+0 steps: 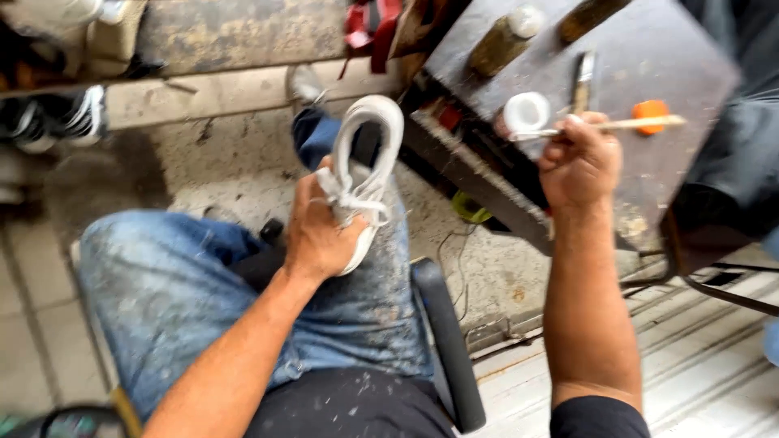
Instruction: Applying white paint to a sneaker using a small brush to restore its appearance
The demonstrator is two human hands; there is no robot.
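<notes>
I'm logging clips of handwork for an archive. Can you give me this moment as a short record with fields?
Setting: a person seated in stained jeans beside a dark worktable
Left hand: grips a white shoe on the knee, opening facing up
Right hand: holds a thin wooden stick over the worktable
Near the stick: a small white jar and an orange cap
Also on the worktable: a bottle lying down, a metal tool

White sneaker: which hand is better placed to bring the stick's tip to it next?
Right, probably. The right hand already holds the thin stick above the small white pot; the left hand is taken up gripping the white sneaker on the knee.
</notes>
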